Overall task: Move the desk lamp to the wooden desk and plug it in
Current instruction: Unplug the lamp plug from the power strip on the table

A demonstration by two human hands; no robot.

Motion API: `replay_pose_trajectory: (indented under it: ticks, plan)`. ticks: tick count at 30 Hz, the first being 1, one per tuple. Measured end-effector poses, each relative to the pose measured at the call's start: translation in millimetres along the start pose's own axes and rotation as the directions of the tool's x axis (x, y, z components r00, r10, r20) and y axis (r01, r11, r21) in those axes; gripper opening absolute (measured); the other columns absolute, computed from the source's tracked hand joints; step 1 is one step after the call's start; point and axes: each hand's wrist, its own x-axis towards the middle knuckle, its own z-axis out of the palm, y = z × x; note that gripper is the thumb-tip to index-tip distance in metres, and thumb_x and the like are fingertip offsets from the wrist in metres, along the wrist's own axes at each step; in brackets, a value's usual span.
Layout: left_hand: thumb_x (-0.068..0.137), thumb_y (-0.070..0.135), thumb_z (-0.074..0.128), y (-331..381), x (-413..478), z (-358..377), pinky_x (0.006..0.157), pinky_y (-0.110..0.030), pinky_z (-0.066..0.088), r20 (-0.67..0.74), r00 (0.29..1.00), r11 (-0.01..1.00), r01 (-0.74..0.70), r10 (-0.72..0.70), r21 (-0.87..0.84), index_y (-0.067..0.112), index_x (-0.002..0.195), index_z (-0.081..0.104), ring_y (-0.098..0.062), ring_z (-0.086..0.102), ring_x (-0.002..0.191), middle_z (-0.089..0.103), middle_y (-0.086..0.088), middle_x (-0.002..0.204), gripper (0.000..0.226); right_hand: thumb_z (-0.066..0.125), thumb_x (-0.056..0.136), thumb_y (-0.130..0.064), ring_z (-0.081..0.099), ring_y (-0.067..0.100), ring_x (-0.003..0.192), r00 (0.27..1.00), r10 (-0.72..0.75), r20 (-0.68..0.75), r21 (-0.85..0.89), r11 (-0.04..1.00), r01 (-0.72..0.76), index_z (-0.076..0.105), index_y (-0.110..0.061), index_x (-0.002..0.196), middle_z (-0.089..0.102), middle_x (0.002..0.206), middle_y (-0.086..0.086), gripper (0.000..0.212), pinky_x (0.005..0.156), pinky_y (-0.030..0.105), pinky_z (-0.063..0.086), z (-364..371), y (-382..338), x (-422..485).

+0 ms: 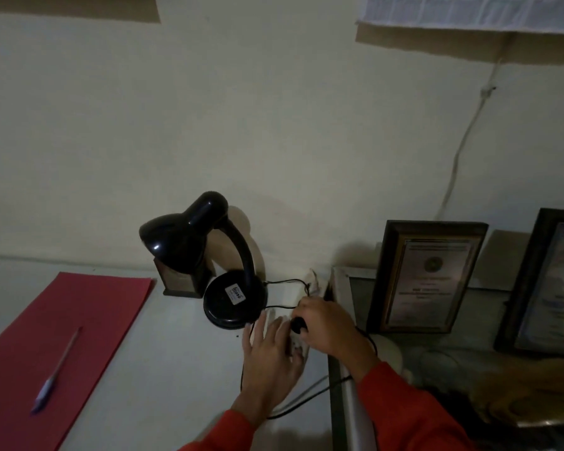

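**Plug at the socket strip, lamp not yet on the wooden desk**

The right hand [326,323] is closed around a round black plug [298,325], pinching it between thumb and fingers and holding it just over a white socket strip [298,348] that lies on the white surface [176,369]. The left hand [271,349] is flat and relaxed, the fingers spread, and it presses on the strip from the near side, probably to hold it steady. It grasps nothing. Whether the pins of the plug are inside the socket or already out, I cannot tell, because the right hand covers that place.

A thin black cord [284,283] goes from the right hand's fingers to the desk lamp [209,255], which stands just beyond the left hand, close to the wall. Its round base [233,299] touches the surface, its neck bends over, and the shade points to the left and down. The lamp gives no light.

Far to the left of the left hand lies a red folder [62,336] with a pen [57,369] on it. To the right of the right hand, two framed certificates [427,278] lean on the wall.

As a judgement: the surface under the lamp looks white, not wooden, so the lamp probably stands at its old place and the plug is being taken out. Carrying the lamp to the wooden desk and plugging it there remain to do. No wooden desk is clearly visible here.
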Motion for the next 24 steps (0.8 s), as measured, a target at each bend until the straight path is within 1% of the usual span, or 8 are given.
replay_pose_trajectory:
  ticks: [1,2,4,5,9,13,20,24]
  plan:
    - [0.082,0.044,0.051,0.5,1.2,0.1,0.11,-0.038,0.03,0.006,1.0,0.998,-0.009,0.009,-0.064,0.024,0.131,0.046,-0.023,0.044,0.132,0.057,0.0,0.135,0.053,0.055,0.083,-0.015,0.057,0.028,0.099,1.0,0.0,-0.008,-0.007,1.0,0.0,0.064,-0.013,0.105,0.061,0.107,0.008,0.024,0.082,0.041,0.05,0.5,0.0,0.3]
    - [0.083,0.041,0.05,0.8,2.1,-0.8,0.104,-0.032,0.038,0.023,1.0,0.99,-0.008,0.011,-0.14,0.022,0.133,0.044,-0.02,0.05,0.123,0.057,-0.001,0.133,0.053,0.053,0.084,-0.014,0.057,0.028,0.1,1.0,0.0,-0.015,-0.007,1.0,0.0,0.065,-0.012,0.106,0.061,0.107,0.009,0.025,0.082,0.041,0.05,1.4,0.3,0.6]
    - [0.084,0.036,0.051,1.4,3.3,-3.1,0.093,-0.028,0.046,0.032,0.999,0.964,-0.008,0.017,-0.267,0.019,0.134,0.042,-0.018,0.055,0.109,0.056,-0.003,0.13,0.054,0.051,0.086,-0.011,0.057,0.028,0.101,1.0,-0.001,-0.027,-0.007,1.0,0.001,0.065,-0.012,0.109,0.061,0.108,0.009,0.027,0.083,0.04,0.049,3.0,0.7,0.8]
    - [0.084,0.032,0.053,2.0,3.4,-5.1,0.092,-0.027,0.047,0.035,0.999,0.949,-0.008,0.02,-0.316,0.018,0.135,0.042,-0.017,0.055,0.108,0.055,-0.003,0.129,0.054,0.05,0.087,-0.01,0.056,0.028,0.101,1.0,-0.002,-0.028,-0.012,1.0,0.002,0.065,-0.012,0.108,0.061,0.108,0.009,0.027,0.083,0.04,0.049,3.6,0.9,1.1]
    - [0.082,0.021,0.058,2.6,2.8,-8.5,0.095,-0.019,0.043,0.022,0.999,0.916,-0.022,0.033,-0.401,0.013,0.134,0.045,-0.015,0.054,0.111,0.054,-0.005,0.129,0.054,0.049,0.089,-0.009,0.055,0.027,0.103,1.0,0.001,-0.005,-0.036,0.999,-0.001,0.064,-0.013,0.11,0.061,0.109,0.008,0.026,0.082,0.039,0.047,5.3,2.3,3.2]
    - [0.082,0.023,0.061,1.5,1.3,-10.2,0.096,-0.009,0.032,0.029,0.999,0.913,-0.002,0.015,-0.409,0.013,0.134,0.046,-0.012,0.051,0.113,0.054,-0.004,0.129,0.055,0.049,0.088,-0.011,0.055,0.027,0.104,1.0,0.003,0.026,-0.078,0.997,-0.001,0.061,-0.01,0.108,0.06,0.111,0.008,0.023,0.082,0.038,0.045,4.6,2.7,5.0]
    - [0.079,0.026,0.063,3.4,0.7,-8.3,0.096,-0.016,0.04,0.019,1.0,0.896,0.027,-0.021,-0.443,0.016,0.134,0.046,-0.011,0.054,0.111,0.057,-0.002,0.125,0.058,0.048,0.089,-0.009,0.055,0.028,0.103,0.997,0.029,0.066,-0.116,0.993,-0.021,0.057,-0.007,0.105,0.058,0.111,0.011,0.018,0.079,0.041,0.047,5.0,2.2,6.5]
    - [0.077,0.028,0.065,3.1,1.2,-6.9,0.094,-0.019,0.045,0.015,0.999,0.88,0.05,-0.049,-0.473,0.016,0.133,0.048,-0.012,0.056,0.108,0.059,-0.003,0.122,0.059,0.049,0.089,-0.009,0.056,0.031,0.104,0.995,0.036,0.089,-0.151,0.988,-0.022,0.055,-0.007,0.108,0.058,0.114,0.012,0.019,0.08,0.041,0.05,5.5,1.9,7.0]
